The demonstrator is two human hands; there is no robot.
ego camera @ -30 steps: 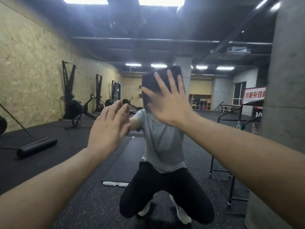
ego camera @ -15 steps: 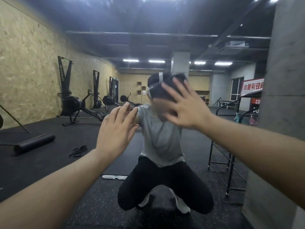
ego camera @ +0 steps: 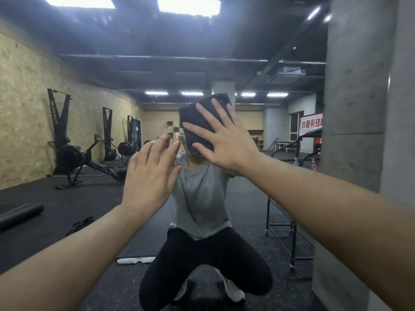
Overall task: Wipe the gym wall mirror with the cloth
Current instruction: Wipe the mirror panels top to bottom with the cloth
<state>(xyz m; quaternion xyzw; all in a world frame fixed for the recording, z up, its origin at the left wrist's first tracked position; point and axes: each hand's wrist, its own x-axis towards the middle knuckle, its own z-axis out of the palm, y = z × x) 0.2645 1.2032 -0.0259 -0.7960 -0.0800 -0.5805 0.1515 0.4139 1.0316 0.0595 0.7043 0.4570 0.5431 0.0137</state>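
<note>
The right hand (ego camera: 226,140) lies flat with its fingers spread wide, pressing a folded dark grey cloth (ego camera: 202,122) against the gym wall mirror (ego camera: 247,63). The cloth sits high on the glass, just left of the concrete pillar (ego camera: 359,108) that edges the mirror, and covers the head of the reflected crouching person (ego camera: 202,221) in a grey shirt and black trousers. The left hand (ego camera: 150,173) is raised beside and a little below the cloth, fingers straight and close together, holding nothing; whether its fingertips touch the glass cannot be told. Far to the left of the pillar, the mirror shows rowing machines (ego camera: 71,151) along a chipboard wall (ego camera: 27,113).
</note>
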